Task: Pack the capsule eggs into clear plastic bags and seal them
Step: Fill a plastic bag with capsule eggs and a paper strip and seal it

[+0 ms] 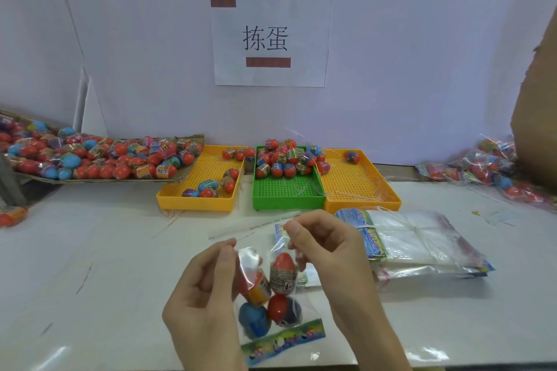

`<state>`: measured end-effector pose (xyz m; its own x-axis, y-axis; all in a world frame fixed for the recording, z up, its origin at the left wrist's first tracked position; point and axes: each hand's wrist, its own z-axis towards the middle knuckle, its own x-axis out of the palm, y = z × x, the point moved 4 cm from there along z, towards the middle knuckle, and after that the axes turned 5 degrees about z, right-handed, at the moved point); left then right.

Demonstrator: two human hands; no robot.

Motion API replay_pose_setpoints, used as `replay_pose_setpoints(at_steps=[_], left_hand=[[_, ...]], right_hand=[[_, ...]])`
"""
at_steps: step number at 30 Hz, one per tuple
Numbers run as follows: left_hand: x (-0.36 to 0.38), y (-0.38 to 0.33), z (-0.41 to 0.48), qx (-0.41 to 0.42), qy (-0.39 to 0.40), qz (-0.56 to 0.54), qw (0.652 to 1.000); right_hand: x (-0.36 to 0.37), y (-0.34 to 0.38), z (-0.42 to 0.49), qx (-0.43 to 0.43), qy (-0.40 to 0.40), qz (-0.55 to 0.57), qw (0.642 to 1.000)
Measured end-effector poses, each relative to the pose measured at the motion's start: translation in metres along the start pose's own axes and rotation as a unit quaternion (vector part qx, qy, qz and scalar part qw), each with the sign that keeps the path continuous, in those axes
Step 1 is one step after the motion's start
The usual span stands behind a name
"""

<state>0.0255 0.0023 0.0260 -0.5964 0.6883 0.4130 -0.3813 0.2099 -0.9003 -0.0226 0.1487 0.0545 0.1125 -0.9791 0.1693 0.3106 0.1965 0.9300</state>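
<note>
White bench [90, 250], white wall [407, 54] behind it, paper sign [269, 39] with two big black characters stuck on the wall, brown cardboard sheet [536, 129] standing at the right, grey post [10, 181] at the left edge

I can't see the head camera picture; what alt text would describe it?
Two hands, the left hand and right hand, pinch the top of a clear plastic bag holding several capsule eggs above a white table. Behind stand a green tray heaped with eggs between two yellow trays, and a stack of empty bags at right.
</note>
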Motion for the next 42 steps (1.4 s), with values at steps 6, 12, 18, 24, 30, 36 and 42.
replay_pose_setpoints(at_steps=[6, 12, 18, 24, 30, 36, 42], left_hand=[[0.001, 0.0, -0.001, -0.006, -0.036, -0.029, 0.999], [0.004, 0.002, -0.003, -0.048, -0.03, -0.069, 0.996], [0.001, 0.004, -0.004, -0.043, -0.052, -0.055, 0.996], [0.005, 0.005, -0.002, -0.069, -0.003, -0.066, 0.995], [0.007, 0.0, -0.002, -0.055, 0.036, -0.062, 0.996], [0.005, 0.003, -0.005, -0.009, 0.065, 0.011, 0.998], [0.005, 0.003, -0.009, 0.01, 0.053, 0.03, 0.998]], right_hand=[[0.005, 0.0, -0.001, -0.016, -0.003, -0.002, 1.0], [0.006, -0.002, -0.001, -0.026, -0.034, 0.007, 0.999], [0.009, -0.006, -0.001, 0.004, -0.019, -0.002, 1.0], [0.001, -0.008, 0.003, 0.054, 0.013, 0.057, 0.997], [0.004, -0.025, 0.001, 0.206, 0.026, 0.272, 0.939], [-0.006, -0.003, -0.002, -0.091, -0.119, -0.215, 0.965], [0.019, 0.019, -0.015, -0.245, -0.014, -0.214, 0.946]])
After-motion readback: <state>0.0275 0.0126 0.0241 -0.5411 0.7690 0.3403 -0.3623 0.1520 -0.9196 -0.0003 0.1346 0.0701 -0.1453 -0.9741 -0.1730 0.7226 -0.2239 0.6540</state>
